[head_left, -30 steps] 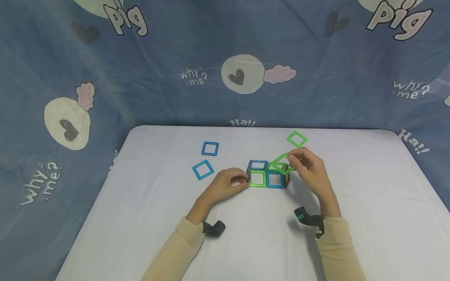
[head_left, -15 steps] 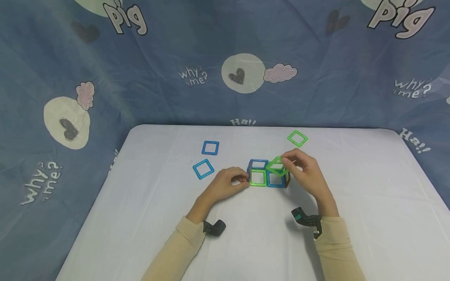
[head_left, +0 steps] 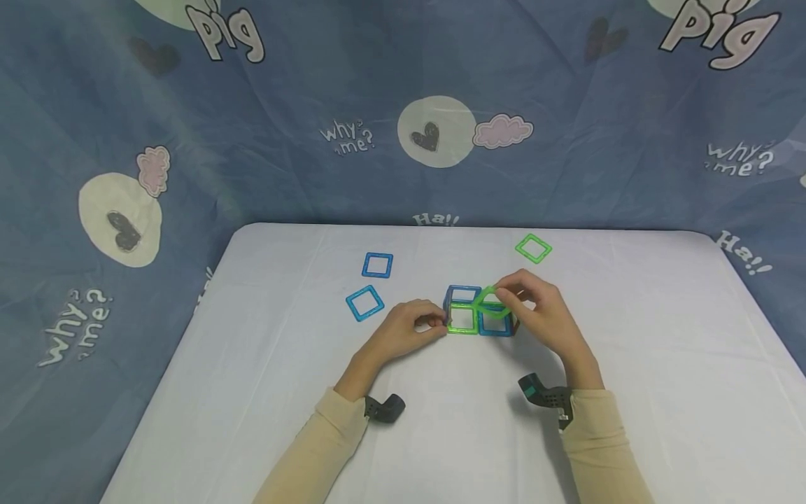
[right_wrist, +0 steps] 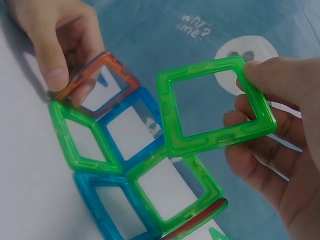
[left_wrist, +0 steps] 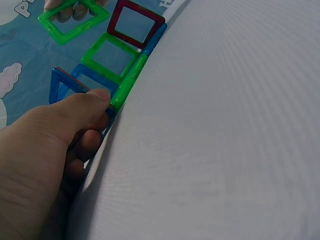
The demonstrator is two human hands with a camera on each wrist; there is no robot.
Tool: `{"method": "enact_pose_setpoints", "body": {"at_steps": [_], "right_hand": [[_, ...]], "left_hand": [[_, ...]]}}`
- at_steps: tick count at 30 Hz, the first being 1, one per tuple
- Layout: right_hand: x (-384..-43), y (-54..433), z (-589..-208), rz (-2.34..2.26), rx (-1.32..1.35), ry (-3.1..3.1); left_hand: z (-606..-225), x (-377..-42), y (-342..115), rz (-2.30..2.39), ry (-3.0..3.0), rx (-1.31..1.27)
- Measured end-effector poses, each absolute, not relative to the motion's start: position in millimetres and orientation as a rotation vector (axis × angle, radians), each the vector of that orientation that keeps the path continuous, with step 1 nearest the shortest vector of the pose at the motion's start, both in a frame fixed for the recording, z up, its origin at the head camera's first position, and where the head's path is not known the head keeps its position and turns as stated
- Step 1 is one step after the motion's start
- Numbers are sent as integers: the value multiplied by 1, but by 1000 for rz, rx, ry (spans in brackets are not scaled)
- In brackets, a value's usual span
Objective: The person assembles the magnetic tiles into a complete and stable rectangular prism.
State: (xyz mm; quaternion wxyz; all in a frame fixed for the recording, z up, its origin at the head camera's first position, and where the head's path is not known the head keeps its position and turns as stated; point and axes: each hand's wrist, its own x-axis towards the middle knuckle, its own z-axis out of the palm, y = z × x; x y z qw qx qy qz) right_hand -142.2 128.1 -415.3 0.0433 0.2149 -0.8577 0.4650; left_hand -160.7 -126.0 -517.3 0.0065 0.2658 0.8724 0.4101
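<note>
My right hand (head_left: 544, 308) pinches a green square magnetic tile (right_wrist: 217, 145) along one edge, between thumb and fingers. That tile is tilted over the right part of a joined magnetic-tile structure (head_left: 462, 332), apparently apart from it in the right wrist view. Green and blue tiles make up the structure's front, with blue and green ones behind and reddish tiles at its ends; a red tile (left_wrist: 115, 25) shows at the far end. At the structure's left end, my left hand (head_left: 412, 327) grips a tile with the thumb at its edge and the fingers curled, partly hidden.
Two loose blue square tiles, one farther back (head_left: 377, 265) and one nearer (head_left: 364, 303), lie left of the structure. Behind my right hand lies a loose green tile (head_left: 533, 248). The white table (head_left: 441, 420) ends at a blue printed cloth (head_left: 302, 175).
My right hand has moved left and slightly nearer with the green tile, which now sits farther left over the structure. My left hand stays in place.
</note>
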Motion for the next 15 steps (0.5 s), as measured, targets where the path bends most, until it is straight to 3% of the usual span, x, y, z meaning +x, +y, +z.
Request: {"method": "enact_pose_setpoints", "body": {"at_steps": [15], "right_hand": [[-157,133,-445,1351,716,-2681]], "left_hand": [[-517,-161,-126,1263,2743,840]]}}
